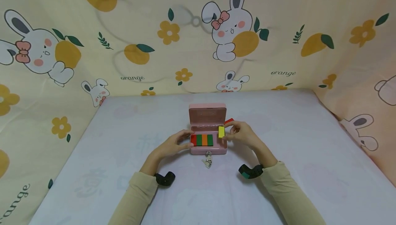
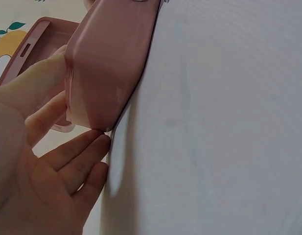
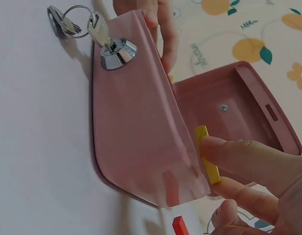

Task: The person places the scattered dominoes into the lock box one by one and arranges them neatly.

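Observation:
A pink metal cash box [image 1: 208,151] stands with its lid [image 1: 207,115] raised. Along its left side lies a row of coloured blocks: red [image 1: 193,140], green [image 1: 199,140], orange [image 1: 204,140] and green [image 1: 210,140]. At the right end, my right hand [image 1: 242,134] pinches a yellow block [image 3: 208,155] between thumb and finger, upright at the rim. My left hand [image 1: 173,145] rests at the left end. Its thumb and a finger reach over the rim, tips hidden in the left wrist view, while other fingers [image 2: 87,161] touch the outer wall low down.
A red block [image 1: 229,120] lies behind the right hand, outside the box. Keys [image 3: 98,30] on a ring hang from the box's front lock [image 3: 119,54]. White cloth [image 1: 117,156] covers the table, and a printed curtain [image 1: 173,53] stands behind.

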{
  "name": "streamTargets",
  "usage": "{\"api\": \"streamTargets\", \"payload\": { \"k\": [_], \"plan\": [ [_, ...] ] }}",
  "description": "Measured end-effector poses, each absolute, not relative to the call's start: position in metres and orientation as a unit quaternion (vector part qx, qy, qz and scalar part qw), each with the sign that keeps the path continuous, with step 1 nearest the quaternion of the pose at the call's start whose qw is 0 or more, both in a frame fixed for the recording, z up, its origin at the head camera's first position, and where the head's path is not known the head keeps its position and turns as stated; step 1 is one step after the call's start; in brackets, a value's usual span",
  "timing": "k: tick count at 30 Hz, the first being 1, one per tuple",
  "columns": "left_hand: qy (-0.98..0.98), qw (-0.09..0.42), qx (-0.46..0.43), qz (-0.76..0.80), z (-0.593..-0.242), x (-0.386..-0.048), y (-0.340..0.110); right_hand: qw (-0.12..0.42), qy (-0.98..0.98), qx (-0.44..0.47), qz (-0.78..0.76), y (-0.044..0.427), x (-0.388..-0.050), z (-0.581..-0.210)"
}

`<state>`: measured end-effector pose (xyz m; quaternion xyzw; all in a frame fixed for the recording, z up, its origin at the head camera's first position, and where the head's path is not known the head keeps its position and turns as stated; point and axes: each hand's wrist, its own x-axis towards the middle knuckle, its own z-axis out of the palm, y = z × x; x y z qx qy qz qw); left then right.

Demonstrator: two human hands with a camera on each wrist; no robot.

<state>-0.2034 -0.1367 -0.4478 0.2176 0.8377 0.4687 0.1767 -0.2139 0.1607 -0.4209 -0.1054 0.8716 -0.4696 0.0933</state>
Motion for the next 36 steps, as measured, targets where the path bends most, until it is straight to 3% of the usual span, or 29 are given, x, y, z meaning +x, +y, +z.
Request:
{"api": "streamTargets", "payload": {
  "k": [24,36],
  "plan": [
    [0.837,0.175,0.219,0.469,-0.447,-0.203,-0.136,0.109,0.888,-0.106,-0.434,0.146,-0.213,-0.431],
    [0.837,0.176,0.216,0.471,-0.448,-0.203,-0.136,0.086,0.911,-0.136,-0.381,0.141,-0.212,-0.436]
  ]
}}
